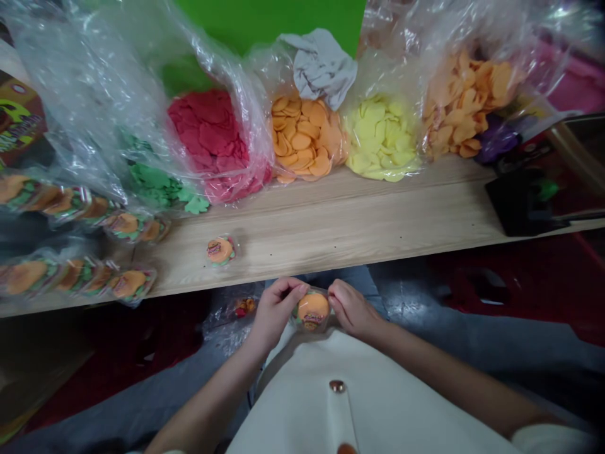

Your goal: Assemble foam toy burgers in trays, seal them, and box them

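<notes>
Below the worktop (359, 221), the left hand (274, 310) and right hand (352, 309) pinch the wrapped burger toy (312, 310) by its side edges — it looks light and squashy, the film slippery.

At lower centre your left hand (274, 313) and right hand (353, 310) pinch a wrapped burger (312, 310) between their fingertips, above your lap. A lone burger (220, 250) lies on the board (359, 221), centre left. Burger rows (80, 205) fill the left edge. A red bag (212, 142), orange bag (302, 139) and yellow bag (380, 139) line the top.
</notes>
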`<state>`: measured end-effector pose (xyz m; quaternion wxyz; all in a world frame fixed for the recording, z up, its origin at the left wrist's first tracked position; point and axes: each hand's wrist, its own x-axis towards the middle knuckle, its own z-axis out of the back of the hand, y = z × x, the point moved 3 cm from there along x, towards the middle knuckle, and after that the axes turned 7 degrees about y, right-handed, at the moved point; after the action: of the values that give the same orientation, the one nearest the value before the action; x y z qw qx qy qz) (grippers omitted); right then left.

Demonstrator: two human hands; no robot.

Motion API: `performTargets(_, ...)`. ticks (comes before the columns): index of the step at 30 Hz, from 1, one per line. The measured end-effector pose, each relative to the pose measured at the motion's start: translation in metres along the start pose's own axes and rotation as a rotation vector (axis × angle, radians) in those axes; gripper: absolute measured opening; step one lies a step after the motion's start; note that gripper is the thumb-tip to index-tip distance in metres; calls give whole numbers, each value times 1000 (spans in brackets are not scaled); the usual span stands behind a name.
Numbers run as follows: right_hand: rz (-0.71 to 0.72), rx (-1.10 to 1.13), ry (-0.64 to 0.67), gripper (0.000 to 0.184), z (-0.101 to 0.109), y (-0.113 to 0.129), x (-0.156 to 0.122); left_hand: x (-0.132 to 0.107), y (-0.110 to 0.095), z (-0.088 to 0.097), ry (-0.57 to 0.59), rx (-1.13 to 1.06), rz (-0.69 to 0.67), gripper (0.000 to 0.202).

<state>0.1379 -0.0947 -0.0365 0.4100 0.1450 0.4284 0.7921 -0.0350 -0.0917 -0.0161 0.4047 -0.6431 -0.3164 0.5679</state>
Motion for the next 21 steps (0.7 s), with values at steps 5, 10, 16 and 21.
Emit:
performTargets(5, -32, 71, 93, 16, -4, -3, -7, -7, 16, -4, 28, -63, 81, 21)
performTargets(10, -137, 245, 110, 17, -17, -7, -6, -21, 39, -5, -129, -288, 73, 22)
performTargets(16, 25, 59, 111, 21, -6, -2, 2, -20, 17, 6, 161, 118, 3, 21)
performTargets(21, 183, -10, 155, 23, -7, 12, 5, -18, -2, 12, 311, 395, -190, 20)
